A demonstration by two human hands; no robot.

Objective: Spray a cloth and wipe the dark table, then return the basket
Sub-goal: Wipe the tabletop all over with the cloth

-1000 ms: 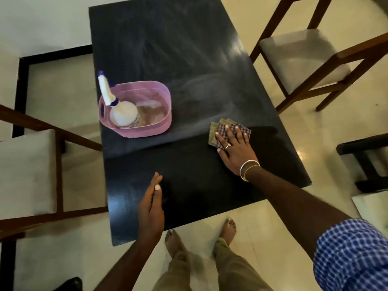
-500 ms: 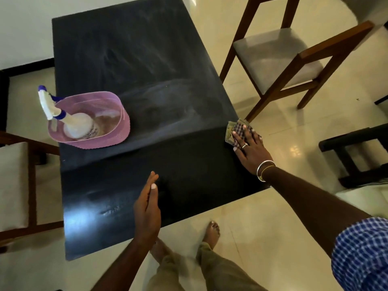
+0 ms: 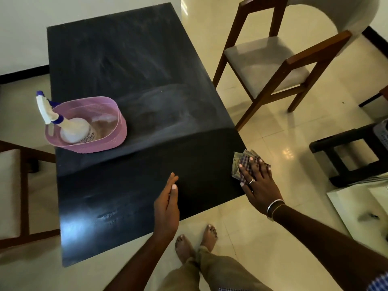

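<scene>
Blue checked sleeve (image 3: 378, 280), olive trousers (image 3: 210, 271), bare feet, ring (image 3: 251, 181), two bangles (image 3: 275, 207).

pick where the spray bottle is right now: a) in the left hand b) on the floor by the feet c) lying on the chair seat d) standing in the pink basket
d, the spray bottle stands inside the pink basket on the dark table, its nozzle poking out over the rim, while the left hand is empty and the right hand presses the cloth at the table's right edge.
</scene>
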